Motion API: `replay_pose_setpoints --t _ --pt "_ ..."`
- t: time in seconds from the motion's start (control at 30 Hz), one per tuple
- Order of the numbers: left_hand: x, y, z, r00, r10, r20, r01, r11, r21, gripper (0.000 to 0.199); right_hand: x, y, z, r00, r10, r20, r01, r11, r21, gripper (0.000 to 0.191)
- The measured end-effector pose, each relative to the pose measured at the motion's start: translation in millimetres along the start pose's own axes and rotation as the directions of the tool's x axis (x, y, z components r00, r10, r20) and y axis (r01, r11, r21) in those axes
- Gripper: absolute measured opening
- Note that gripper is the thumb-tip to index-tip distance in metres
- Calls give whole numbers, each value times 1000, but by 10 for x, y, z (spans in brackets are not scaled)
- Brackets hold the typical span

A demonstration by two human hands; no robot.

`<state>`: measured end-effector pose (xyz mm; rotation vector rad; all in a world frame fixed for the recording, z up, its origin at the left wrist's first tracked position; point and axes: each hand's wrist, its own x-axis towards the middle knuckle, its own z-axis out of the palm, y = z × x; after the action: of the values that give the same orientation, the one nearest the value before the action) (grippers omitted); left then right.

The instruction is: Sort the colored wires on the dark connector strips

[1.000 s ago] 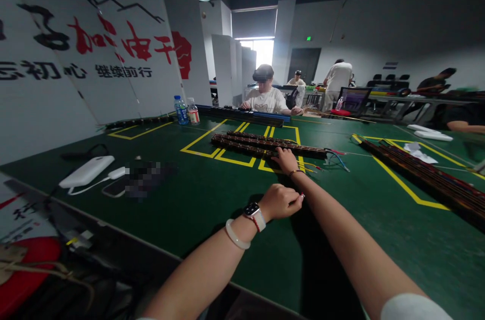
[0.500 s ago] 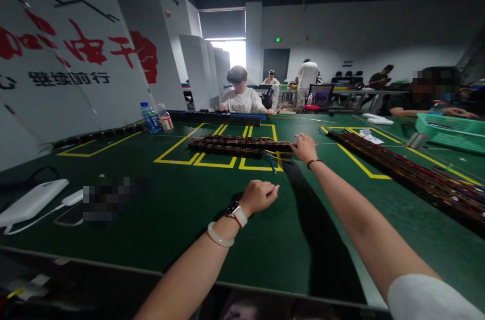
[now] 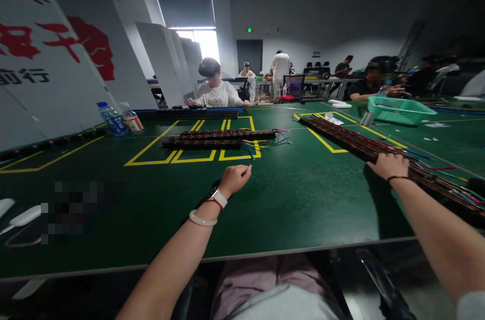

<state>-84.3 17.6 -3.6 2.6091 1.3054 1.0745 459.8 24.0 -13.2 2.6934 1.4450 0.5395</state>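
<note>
My right hand reaches over the long bundle of dark strips on the right. Its thumb is on the near side and its fingers curl over the top; the fingertips are hidden. Thin coloured wires run along this bundle and stick out near the hand. My left hand is curled into a loose fist low over the green table, with nothing visible in it. Just beyond it lies a shorter group of dark strips, inside yellow tape outlines, with blue, yellow and red wire ends at its right side.
A green basket stands at the back right beside crumpled white paper. Two bottles, one blue and one red-labelled, stand at the left. Across the green table sits a person with dark rails in front.
My right hand has left the middle group of strips and moved right, onto the long bundle. My left hand remains curled near the same place. The view has turned right.
</note>
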Motion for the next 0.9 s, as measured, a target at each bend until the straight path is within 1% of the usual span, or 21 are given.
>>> replay_pose_setpoints --t 0.07,0.17,0.27,0.37,0.43,0.53,0.63,0.7,0.83,0.9 --pt "-2 12 -12 1000 -7 0 7 1000 -5 44 4 42 -4 1000 -8 7 8 999 31 55" --pt "0 18 -25 1000 -20 -6 20 1000 -11 44 49 34 -33 1000 14 -26 -12 996 93 59" --pt "6 10 -28 1000 -28 -3 28 999 -14 44 100 -5 -35 994 86 -68 -77 989 129 63" --pt "12 -2 -20 1000 -28 9 28 1000 -14 44 137 -37 -10 985 161 -56 -151 976 156 70" --pt "13 -8 -13 999 -26 18 26 1000 -14 43 147 -35 3 982 180 -54 -170 972 161 73" --pt "11 -7 -6 999 -29 19 29 999 -18 43 131 4 -2 989 136 -53 -127 981 143 74" --pt "10 4 -8 999 -34 13 34 999 -23 43 73 40 -27 999 35 5 -36 991 130 72" --pt "10 13 -11 999 -38 19 39 999 -30 44 19 34 -38 1000 -3 24 0 991 131 73" --pt "9 14 -10 999 -45 24 46 998 -40 44 -50 -40 -22 998 -43 -46 48 993 108 69" --pt "7 8 -6 999 -42 18 43 998 -38 43 -29 -69 6 997 -45 -55 50 993 104 69"
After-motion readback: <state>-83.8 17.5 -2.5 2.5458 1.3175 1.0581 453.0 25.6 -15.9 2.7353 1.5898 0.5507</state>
